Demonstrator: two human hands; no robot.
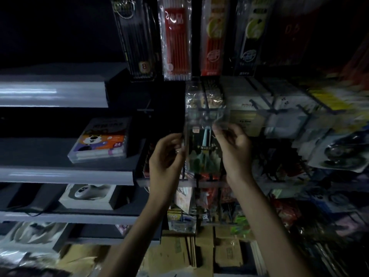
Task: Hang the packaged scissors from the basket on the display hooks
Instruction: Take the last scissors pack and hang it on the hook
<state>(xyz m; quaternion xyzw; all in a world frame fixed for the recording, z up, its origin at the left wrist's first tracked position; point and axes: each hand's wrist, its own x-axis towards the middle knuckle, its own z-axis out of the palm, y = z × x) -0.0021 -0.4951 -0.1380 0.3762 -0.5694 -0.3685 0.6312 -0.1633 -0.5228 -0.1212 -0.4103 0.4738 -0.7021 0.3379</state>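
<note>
Dim shop with grey metal shelves. The left hand and right hand pinch a clear plastic scissors packet by its edges; its top is blurred.

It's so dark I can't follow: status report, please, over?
Left hand and right hand both pinch the packaged scissors, held upright at the display hooks. Too dim to tell if hooked. Hanging packs close behind.
</note>
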